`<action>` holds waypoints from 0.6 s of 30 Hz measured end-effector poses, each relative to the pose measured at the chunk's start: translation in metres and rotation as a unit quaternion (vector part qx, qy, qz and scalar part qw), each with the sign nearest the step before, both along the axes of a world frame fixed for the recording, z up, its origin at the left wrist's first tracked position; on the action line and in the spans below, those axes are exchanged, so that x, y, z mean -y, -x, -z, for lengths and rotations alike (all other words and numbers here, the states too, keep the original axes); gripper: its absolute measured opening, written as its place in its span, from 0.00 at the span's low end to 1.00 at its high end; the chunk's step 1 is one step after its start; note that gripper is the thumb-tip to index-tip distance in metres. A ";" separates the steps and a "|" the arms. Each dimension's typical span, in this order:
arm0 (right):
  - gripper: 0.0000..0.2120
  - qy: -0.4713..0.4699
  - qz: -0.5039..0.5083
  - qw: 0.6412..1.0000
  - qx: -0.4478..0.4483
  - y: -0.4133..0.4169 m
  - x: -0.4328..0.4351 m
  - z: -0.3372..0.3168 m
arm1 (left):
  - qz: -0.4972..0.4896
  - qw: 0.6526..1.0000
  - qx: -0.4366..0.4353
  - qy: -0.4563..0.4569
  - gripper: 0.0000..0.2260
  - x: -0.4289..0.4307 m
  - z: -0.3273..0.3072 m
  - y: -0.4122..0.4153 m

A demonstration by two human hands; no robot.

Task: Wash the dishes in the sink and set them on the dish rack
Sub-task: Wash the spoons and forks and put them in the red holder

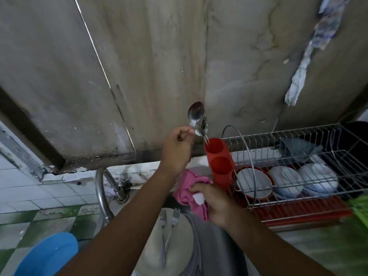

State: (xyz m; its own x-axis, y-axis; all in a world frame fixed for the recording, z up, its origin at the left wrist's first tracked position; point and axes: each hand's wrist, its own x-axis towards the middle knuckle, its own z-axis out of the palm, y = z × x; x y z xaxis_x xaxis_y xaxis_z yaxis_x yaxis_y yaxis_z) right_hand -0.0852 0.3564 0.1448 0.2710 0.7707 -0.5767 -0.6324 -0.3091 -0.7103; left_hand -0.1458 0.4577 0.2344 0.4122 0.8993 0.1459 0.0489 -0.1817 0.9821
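My left hand is raised and pinches the handle of a metal spoon, its bowl up, just left of the red cutlery holder. Other cutlery stands in that holder. My right hand grips a pink cloth with a white piece in it, above the sink. In the sink a pale plate carries two forks. The wire dish rack to the right holds several white plates and bowls.
A curved metal tap rises left of the sink. A blue plastic basin sits at the lower left on the tiled counter. The rack stands on a red drip tray. A grey cloth lies on the rack's top tier. A concrete wall stands behind.
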 end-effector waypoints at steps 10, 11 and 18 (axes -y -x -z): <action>0.25 -0.004 -0.053 0.997 0.046 -0.008 0.023 0.036 | 0.003 0.997 -0.074 0.007 0.08 -0.007 0.026 -0.075; 0.25 -0.002 -0.050 0.998 0.045 -0.009 0.023 0.039 | 0.016 0.996 -0.076 0.038 0.08 -0.005 0.027 -0.072; 0.13 -0.019 -0.022 0.997 -0.070 -0.014 0.016 0.028 | 0.034 0.993 -0.091 -0.062 0.06 0.022 0.022 0.003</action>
State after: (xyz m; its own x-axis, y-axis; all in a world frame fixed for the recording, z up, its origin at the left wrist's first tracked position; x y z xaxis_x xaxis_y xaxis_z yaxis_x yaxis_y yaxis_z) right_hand -0.0713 0.3400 0.1167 0.1562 0.8015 -0.5773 -0.7123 -0.3134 -0.6279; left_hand -0.1491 0.4354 0.2124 0.5019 0.8478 0.1716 0.2075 -0.3106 0.9276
